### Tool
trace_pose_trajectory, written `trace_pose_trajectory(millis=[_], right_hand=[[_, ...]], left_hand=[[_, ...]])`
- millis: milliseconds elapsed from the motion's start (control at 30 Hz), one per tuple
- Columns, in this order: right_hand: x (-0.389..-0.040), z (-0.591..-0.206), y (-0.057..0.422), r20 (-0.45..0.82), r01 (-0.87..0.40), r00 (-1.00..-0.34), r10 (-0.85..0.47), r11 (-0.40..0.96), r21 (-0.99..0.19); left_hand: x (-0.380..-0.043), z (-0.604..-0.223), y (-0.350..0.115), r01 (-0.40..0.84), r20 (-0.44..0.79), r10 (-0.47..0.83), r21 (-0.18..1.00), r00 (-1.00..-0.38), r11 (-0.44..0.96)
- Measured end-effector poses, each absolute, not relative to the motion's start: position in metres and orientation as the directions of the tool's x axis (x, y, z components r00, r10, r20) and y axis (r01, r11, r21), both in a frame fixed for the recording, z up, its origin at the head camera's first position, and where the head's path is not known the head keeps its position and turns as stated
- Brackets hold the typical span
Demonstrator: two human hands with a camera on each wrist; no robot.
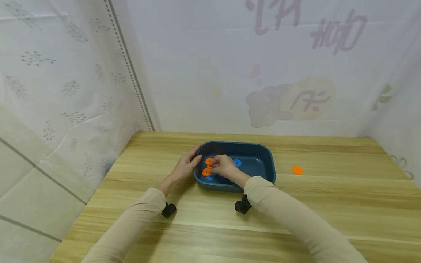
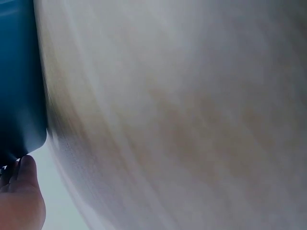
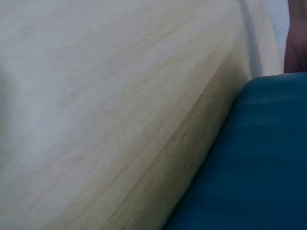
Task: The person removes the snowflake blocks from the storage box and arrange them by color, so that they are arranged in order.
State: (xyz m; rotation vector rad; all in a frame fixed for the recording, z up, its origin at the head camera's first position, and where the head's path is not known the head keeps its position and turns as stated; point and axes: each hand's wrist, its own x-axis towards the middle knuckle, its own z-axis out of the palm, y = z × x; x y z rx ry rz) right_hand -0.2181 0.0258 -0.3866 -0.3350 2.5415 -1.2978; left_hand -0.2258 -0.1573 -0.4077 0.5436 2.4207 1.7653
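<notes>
A dark blue plastic tub (image 1: 258, 171) with rounded corners stands on the table, holding orange and blue notched plastic discs. My left hand (image 1: 185, 165) grips the tub's left wall, thumb over the rim and fingers outside. Part of that hand (image 2: 21, 201) shows beneath the tub (image 2: 19, 86) in the left wrist view. Inside the tub, my right hand (image 1: 226, 168) has curled fingers and pinches an orange notched disc, mostly hidden by the fingertips. Beside it lie an orange disc (image 1: 205, 172), another orange disc (image 1: 208, 161) and a blue disc (image 1: 237, 163).
An orange round piece (image 1: 297, 170) lies on the wooden table (image 1: 204, 226) to the right of the tub. Printed cloth (image 1: 204, 73) hangs behind the table and along its sides. Black wrist devices show below both sleeves, the right one (image 1: 242, 205) close to the tub's front wall.
</notes>
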Motion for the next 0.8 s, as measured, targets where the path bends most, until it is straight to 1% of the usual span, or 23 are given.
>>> trace_pose_trajectory(millis=[267, 467, 667, 800], right_hand=[[-0.221, -0.388, 0.013, -0.125, -0.149, -0.937, -0.327, 0.696, -0.703], [-0.223, -0.391, 0.011, -0.133, -0.147, -0.94, -0.314, 0.723, -0.675], [-0.222, -0.391, 0.012, -0.134, -0.179, -0.931, -0.339, 0.746, -0.641], [-0.221, -0.388, 0.014, -0.167, -0.17, -0.923, -0.348, 0.755, -0.633]], left_hand=[[-0.224, -0.407, -0.157, 0.227, 0.125, 0.335, 0.931, -0.934, 0.286], [-0.225, -0.408, -0.158, 0.219, 0.117, 0.333, 0.932, -0.936, 0.288], [-0.224, -0.406, -0.157, 0.225, 0.122, 0.329, 0.928, -0.936, 0.297], [-0.223, -0.406, -0.157, 0.226, 0.124, 0.328, 0.928, -0.937, 0.295]])
